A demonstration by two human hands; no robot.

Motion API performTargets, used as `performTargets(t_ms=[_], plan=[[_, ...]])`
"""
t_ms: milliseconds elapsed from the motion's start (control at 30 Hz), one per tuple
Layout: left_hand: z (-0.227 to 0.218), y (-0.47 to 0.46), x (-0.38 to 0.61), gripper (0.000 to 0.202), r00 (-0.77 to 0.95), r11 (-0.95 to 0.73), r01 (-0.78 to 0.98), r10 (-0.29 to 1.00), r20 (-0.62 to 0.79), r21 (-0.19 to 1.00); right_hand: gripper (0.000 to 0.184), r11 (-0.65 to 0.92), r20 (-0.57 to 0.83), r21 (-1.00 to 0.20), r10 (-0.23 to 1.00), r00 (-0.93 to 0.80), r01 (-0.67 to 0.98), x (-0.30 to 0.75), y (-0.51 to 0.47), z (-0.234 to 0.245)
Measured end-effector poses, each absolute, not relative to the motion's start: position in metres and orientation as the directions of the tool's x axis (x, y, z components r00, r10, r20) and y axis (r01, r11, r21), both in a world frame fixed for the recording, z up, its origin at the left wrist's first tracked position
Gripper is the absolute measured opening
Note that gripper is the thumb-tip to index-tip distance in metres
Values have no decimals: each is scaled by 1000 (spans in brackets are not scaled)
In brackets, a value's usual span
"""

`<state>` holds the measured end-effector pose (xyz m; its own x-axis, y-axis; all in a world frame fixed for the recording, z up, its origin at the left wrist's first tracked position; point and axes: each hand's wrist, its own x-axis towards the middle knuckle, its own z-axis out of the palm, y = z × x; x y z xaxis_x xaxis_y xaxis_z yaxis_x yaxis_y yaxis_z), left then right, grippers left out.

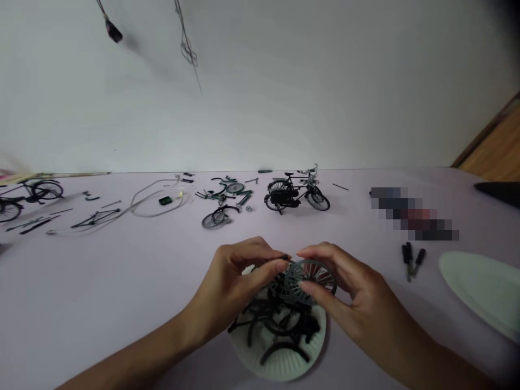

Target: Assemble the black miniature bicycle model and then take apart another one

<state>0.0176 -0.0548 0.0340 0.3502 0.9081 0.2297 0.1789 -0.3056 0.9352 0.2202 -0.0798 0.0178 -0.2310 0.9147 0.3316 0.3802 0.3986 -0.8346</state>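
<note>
The fingers (pixel 327 254) and thumb of the right hand (pixel 361 295) gripped a grey spoked wheel (pixel 315 273), the thumb placed against its near face. The thumb and index finger of the left hand (pixel 227 279) were pinched on a small dark part (pixel 285 257) (its exact form could not be read beneath the fingertips). The wheel was located at one o'clock from the centre of the white paper plate (pixel 280 374), overlapping its upper edge in view. Dark bicycle parts lay on the plate, including a curved fender (pixel 285 346) at six o'clock.

Reference positions, taken from the same centre, were as follows. Overlapping black model bicycles (pixel 294 196) stood upright at twelve o'clock. A cluster of loose parts (pixel 227 187) lay at eleven o'clock. Black-handled screwdrivers (pixel 411 262) lay at two o'clock; a pale dish (pixel 483 292) was at three o'clock.
</note>
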Motion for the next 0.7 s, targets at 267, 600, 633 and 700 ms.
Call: performTargets(t_ms=[267,600,633,700], plan=[[33,-59,23,10,391,-291,160,896,210,943,31,535,446,-731,845,-296,424,222,-81,19],[36,-55,21,13,331,-213,116,929,164,970,73,653,447,-491,757,-476,578,228,-80,13],[36,-55,21,13,343,-190,109,928,143,976,69,670,459,-478,742,-489,567,228,-80,13],[36,-54,22,14,373,-147,92,922,103,985,65,702,479,-463,712,-514,541,228,-78,14]])
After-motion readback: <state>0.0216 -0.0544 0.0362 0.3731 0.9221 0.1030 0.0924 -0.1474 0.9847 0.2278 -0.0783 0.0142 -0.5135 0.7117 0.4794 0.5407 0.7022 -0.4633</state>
